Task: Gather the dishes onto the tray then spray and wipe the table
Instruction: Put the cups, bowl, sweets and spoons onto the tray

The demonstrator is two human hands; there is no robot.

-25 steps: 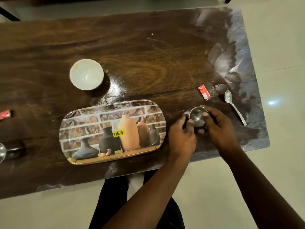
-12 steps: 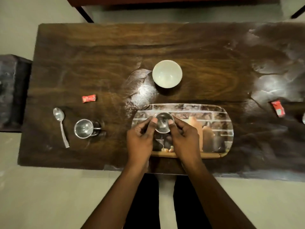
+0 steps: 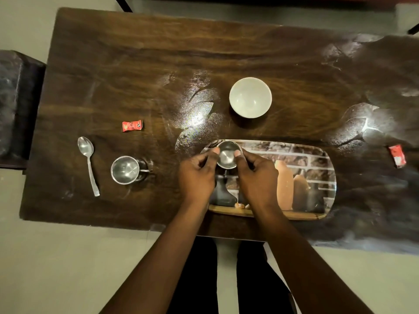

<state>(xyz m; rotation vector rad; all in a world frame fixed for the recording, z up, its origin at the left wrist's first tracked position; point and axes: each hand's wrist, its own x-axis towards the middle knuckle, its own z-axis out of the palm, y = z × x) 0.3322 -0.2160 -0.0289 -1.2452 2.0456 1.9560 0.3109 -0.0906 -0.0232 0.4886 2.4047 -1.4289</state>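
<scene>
Cup [image 3: 226, 156] moved over tray [image 3: 317, 159], maybe touching, pinched between left hand [image 3: 197, 177], right hand [image 3: 256, 177].

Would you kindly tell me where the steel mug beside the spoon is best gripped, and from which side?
Probably by its rim, from above: the steel mug stands upright, mouth open, apart from the spoon. Its small handle juts right, toward the tray, so it could instead be hooked from that side.

The left hand [image 3: 196, 176] and right hand [image 3: 257, 176] have carried the small steel cup [image 3: 227, 155] from the right end of the counter [image 3: 136, 64] to the far-left corner of the tray [image 3: 317, 155], both still pinching its rim.
</scene>
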